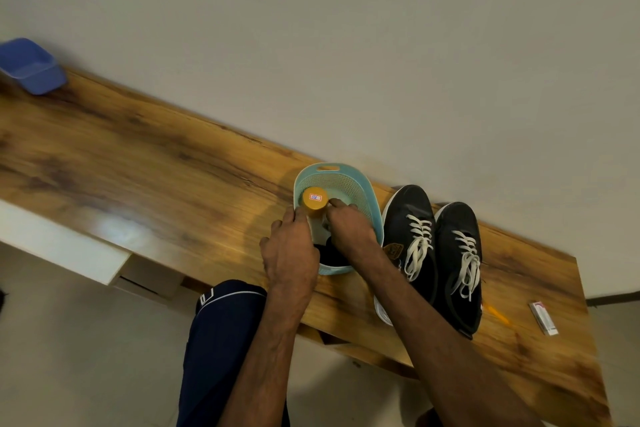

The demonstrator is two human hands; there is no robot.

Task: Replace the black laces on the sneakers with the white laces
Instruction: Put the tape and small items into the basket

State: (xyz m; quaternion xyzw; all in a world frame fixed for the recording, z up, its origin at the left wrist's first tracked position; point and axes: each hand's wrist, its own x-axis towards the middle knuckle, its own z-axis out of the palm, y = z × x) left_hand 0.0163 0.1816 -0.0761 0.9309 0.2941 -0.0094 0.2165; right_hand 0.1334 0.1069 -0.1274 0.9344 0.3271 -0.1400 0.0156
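- Both are busy at the basket [349, 184]: my left grip [291, 253] lies on its left rim, fingers bent down over the edge. I cannot tell if it is clamped on the rim or just resting there.
- My right grip [346, 225] reaches into the basket from the near end, with one finger stretched toward the basket floor. I cannot tell if it holds anything.
- A yellow pot [314, 199] with a small white and red label on top stands inside the basket, at its left side.
- A black heap [330, 255] lies in the near end of the basket, partly hidden by my wrists. I cannot tell what it is.
- Two black sneakers stand side by side just right of the basket. The near sneaker [412, 218] is right up against the basket, and the far sneaker [457, 229] sits on its other side.
- The white laces [420, 243] run through both sneakers, with loose ends lying on top.
- The basket sits on a wooden surface [138, 166].
- A blue tub [31, 66] is well left of the basket.
- A small white and red box [543, 318] lies well right of the basket, past the sneakers.
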